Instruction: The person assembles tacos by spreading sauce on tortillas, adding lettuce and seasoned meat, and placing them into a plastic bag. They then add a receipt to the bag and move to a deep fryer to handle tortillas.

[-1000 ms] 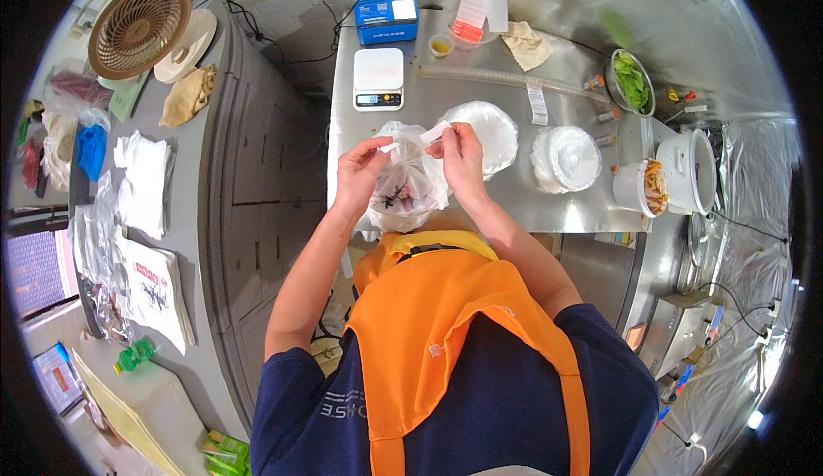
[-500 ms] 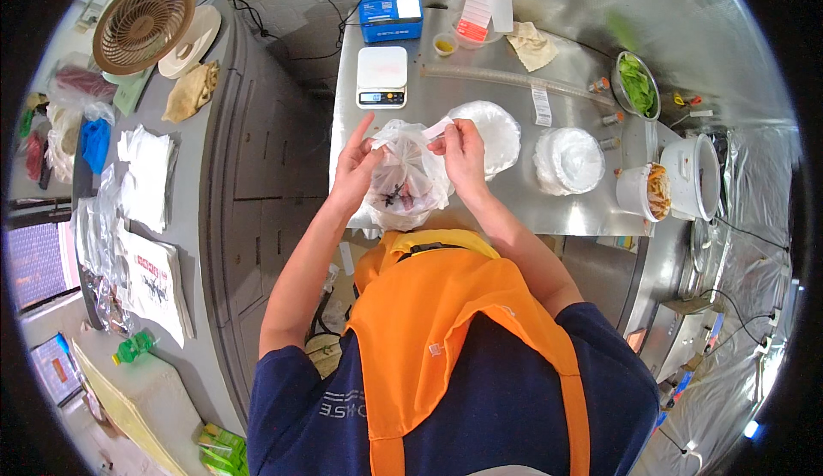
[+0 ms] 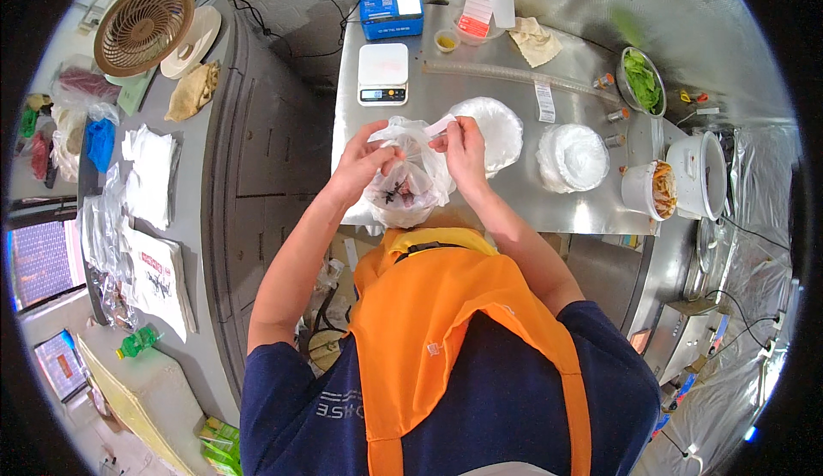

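Observation:
A thin, clear plastic bag [image 3: 410, 195] stands at the table's near edge, holding a bowl-shaped load with dark and reddish bits showing through. My left hand [image 3: 363, 166] is closed at the bag's upper left, its fingers curled into the crumpled plastic. On the other side, my right hand [image 3: 464, 154] pinches a flat whitish strip [image 3: 440, 125] at the bag's top; whether it is a bag handle or a paper slip I cannot tell. Just beyond my right hand lies a round, plastic-wrapped white bundle [image 3: 497, 133]. A second wrapped round container [image 3: 573, 159] sits farther right.
A white digital scale [image 3: 383, 75] and a blue box [image 3: 392, 15] stand behind the bag. To the right are a metal bowl of green leaves [image 3: 641, 83], a tub of orange-brown strips [image 3: 649, 191] and a white pot [image 3: 696, 172]. White bags [image 3: 150, 176] lie on the left counter.
My left index finger, stretched upward before, has bent in toward the bag, and the left hand has turned inward. My right hand stays at the strip.

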Tool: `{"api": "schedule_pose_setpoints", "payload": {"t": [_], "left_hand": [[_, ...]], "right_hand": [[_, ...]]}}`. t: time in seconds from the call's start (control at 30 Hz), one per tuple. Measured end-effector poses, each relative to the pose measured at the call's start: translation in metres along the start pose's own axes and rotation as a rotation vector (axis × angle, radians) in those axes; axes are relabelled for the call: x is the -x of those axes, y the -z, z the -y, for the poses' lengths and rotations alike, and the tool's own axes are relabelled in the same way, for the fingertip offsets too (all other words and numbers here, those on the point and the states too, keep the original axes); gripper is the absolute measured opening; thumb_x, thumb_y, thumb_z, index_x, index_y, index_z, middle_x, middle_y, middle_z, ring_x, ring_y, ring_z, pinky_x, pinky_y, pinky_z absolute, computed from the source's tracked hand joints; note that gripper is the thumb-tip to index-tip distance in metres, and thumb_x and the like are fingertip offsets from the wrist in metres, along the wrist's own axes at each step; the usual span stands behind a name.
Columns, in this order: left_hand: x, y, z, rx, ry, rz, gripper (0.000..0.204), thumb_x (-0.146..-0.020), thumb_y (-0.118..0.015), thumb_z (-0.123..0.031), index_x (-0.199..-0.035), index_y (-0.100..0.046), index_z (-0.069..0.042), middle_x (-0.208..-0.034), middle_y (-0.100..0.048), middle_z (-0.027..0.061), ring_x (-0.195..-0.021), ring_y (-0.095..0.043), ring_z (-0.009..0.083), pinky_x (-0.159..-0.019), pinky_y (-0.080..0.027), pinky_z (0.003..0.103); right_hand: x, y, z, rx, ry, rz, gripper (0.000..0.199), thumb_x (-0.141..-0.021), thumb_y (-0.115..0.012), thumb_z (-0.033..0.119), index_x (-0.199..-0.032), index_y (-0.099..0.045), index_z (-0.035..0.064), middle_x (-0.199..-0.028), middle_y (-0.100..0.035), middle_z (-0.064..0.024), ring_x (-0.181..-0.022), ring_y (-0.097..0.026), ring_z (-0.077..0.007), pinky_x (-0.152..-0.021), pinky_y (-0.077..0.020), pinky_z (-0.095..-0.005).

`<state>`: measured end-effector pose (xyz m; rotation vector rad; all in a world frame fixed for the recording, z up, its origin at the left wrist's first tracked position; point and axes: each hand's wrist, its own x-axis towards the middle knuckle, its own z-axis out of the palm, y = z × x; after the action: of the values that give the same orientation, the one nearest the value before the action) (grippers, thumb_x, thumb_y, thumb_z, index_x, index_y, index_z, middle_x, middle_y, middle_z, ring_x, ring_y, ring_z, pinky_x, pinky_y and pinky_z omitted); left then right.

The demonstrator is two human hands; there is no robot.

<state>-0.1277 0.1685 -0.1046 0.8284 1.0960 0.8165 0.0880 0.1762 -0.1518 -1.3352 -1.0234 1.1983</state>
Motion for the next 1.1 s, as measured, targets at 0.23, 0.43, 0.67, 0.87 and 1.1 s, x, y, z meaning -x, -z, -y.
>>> {"api": "schedule_pose_setpoints", "payload": {"t": [0.23,0.43,0.67,0.87,1.1], "left_hand": [[-0.009,-0.019,-0.036,-0.142,-0.11,0.384,0.058,-0.089,-0.059,0.001,-0.145,-0.049,-0.006,-0.103,-0.072,0.0094,-0.089,-0.065,0.0134,-0.082,-0.051,0.028],[-0.005,0.013,-0.017,-0.378,-0.165,0.164,0.052,-0.084,-0.061,0.008,-0.134,-0.056,-0.006,-0.083,-0.059,-0.0046,-0.07,-0.051,0.0043,-0.066,-0.042,0.021],[-0.012,0.013,0.025,-0.317,-0.302,-0.154,0.027,-0.087,-0.064,0.003,-0.114,-0.062,-0.001,-0.069,-0.056,-0.0024,-0.059,-0.046,0.0051,-0.056,-0.04,0.022],[-0.027,0.038,0.038,0.091,0.224,-0.084,0.017,-0.098,-0.059,-0.011,-0.092,-0.067,0.002,-0.068,-0.055,-0.001,-0.057,-0.051,0.0101,-0.057,-0.048,0.029],[-0.023,0.034,0.03,0.154,0.192,-0.011,0.018,-0.1,-0.06,-0.013,-0.099,-0.07,0.002,-0.068,-0.053,-0.0033,-0.061,-0.05,0.0088,-0.06,-0.047,0.027]], "right_hand": [[-0.008,-0.041,-0.012,-0.117,0.151,0.142,0.022,-0.111,-0.045,0.019,-0.113,-0.051,-0.0021,-0.093,-0.065,-0.0114,-0.068,-0.065,-0.0158,-0.061,-0.0546,-0.0293],[-0.002,-0.041,-0.005,-0.083,-0.076,0.217,0.021,-0.11,-0.045,0.019,-0.112,-0.052,-0.0009,-0.081,-0.063,-0.0086,-0.066,-0.062,-0.0132,-0.053,-0.0501,-0.0303],[-0.041,-0.025,0.004,-0.322,-0.559,0.805,0.021,-0.104,-0.051,0.017,-0.117,-0.052,0.0003,-0.079,-0.064,-0.0069,-0.069,-0.064,-0.0157,-0.064,-0.052,-0.0275],[0.007,-0.033,-0.014,-0.049,0.098,0.503,0.031,-0.094,-0.064,0.006,-0.122,-0.051,-0.0002,-0.121,-0.058,-0.016,-0.076,-0.065,-0.0184,-0.078,-0.0558,-0.032],[0.014,-0.037,-0.019,0.183,0.326,0.412,0.014,-0.102,-0.06,0.003,-0.114,-0.054,0.0007,-0.122,-0.055,-0.0139,-0.074,-0.069,-0.019,-0.071,-0.0561,-0.0301]]}}
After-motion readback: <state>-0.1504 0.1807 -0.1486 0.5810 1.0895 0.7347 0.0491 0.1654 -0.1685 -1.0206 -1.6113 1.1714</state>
